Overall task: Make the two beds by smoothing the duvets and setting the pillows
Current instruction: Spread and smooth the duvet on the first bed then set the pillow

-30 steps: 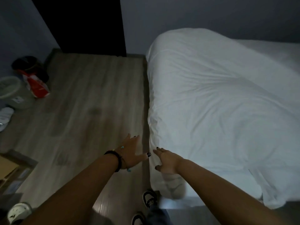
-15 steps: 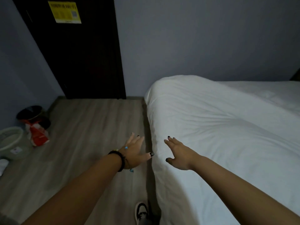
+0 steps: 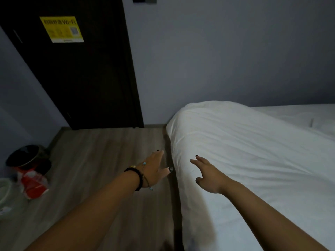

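A white duvet (image 3: 253, 156) covers the bed on the right and drapes over its near left edge, with soft creases running across it. My right hand (image 3: 208, 175) hovers over the duvet's left edge, fingers spread and straight, holding nothing. My left hand (image 3: 154, 169), with a dark bracelet at the wrist, reaches forward over the floor just left of the bed edge, fingers extended, holding nothing. Flatter white bedding (image 3: 308, 118) lies further right at the back. No pillow is in view.
A dark door (image 3: 81, 69) with a yellow notice (image 3: 61, 29) stands at the back left. On the wooden floor (image 3: 101, 160) at the left sit a black bin (image 3: 25, 156), a red bag (image 3: 34, 183) and a pale basin (image 3: 3, 192).
My view has lifted from the bed's lower edge toward the door and wall. Both hands rose from the duvet's hanging side and now reach forward, the right one over the top edge.
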`<state>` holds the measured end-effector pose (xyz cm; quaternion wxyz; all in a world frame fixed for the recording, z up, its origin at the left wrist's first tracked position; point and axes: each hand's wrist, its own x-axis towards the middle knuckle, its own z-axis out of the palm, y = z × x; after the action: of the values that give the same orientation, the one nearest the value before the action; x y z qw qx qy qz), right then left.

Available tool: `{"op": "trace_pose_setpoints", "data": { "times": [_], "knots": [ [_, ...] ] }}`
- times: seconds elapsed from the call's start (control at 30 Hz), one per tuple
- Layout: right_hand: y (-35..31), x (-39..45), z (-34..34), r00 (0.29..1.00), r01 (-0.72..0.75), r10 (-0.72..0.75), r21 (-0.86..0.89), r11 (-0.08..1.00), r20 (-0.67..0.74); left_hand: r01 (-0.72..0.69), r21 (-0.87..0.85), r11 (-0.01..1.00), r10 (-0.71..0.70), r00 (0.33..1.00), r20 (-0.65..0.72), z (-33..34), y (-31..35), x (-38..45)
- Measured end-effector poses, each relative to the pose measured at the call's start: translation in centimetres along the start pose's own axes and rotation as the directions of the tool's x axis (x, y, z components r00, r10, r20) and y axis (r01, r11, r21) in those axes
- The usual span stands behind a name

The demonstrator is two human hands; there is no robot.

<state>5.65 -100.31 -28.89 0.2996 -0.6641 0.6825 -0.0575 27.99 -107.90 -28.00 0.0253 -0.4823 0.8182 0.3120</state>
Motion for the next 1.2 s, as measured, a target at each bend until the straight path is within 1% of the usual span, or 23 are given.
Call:
{"op": "trace_pose_setpoints", "data": {
  "times": [0.07,0.17,0.27,0.37,0.43,0.53,0.67,0.8,0.93,1.03,1.2],
  "knots": [
    [-0.8,3.2,-1.7,0.998,0.029,-0.028,0.009,1.000,-0.052,-0.006,-0.037,0.999,0.004,0.999,-0.037,-1.9,-0.7,2.7],
    [-1.6,8.5,-3.8,0.994,0.036,-0.036,0.005,0.999,-0.101,-0.032,-0.062,0.998,0.030,0.999,-0.032,-4.6,-1.6,6.7],
    [-1.7,14.3,-5.7,0.995,-0.003,0.000,-0.025,1.000,-0.098,-0.063,-0.085,0.994,0.062,0.998,-0.009,-8.2,-2.9,11.6],
    [-1.4,20.1,-7.9,0.996,-0.069,0.062,-0.112,0.991,-0.064,-0.103,-0.098,0.990,0.101,0.995,-0.023,-12.4,-4.8,16.9],
    [-1.3,23.9,-9.4,0.992,-0.125,0.121,-0.101,0.987,-0.047,-0.132,-0.100,0.986,0.132,0.991,-0.012,-15.4,-6.2,20.7],
    [-1.8,29.3,-11.9,0.987,-0.156,0.153,-0.058,0.986,-0.057,-0.144,-0.049,0.988,0.145,0.989,0.005,-19.4,-8.3,26.3],
    [-2.3,35.4,-15.5,0.987,-0.138,0.137,-0.006,0.990,-0.080,-0.136,0.020,0.990,0.135,0.990,0.031,-23.3,-9.9,33.5],
    [0.0,42.1,-19.9,0.978,-0.161,0.160,0.003,0.987,-0.131,-0.173,0.054,0.984,0.169,0.984,0.063,-26.1,-10.0,41.4],
    [3.8,49.5,-24.2,0.962,-0.199,0.193,-0.008,0.980,-0.191,-0.216,0.081,0.973,0.213,0.976,0.052,-29.4,-8.9,50.3],
    [6.4,54.6,-27.4,0.956,-0.228,0.222,-0.008,0.974,-0.191,-0.246,0.134,0.960,0.235,0.967,0.095,-31.8,-7.6,56.9],
    [10.0,61.8,-32.6,0.939,-0.280,0.274,0.003,0.960,-0.207,-0.359,0.247,0.900,0.334,0.932,0.137,-35.0,-6.6,66.5]
  ]
}}
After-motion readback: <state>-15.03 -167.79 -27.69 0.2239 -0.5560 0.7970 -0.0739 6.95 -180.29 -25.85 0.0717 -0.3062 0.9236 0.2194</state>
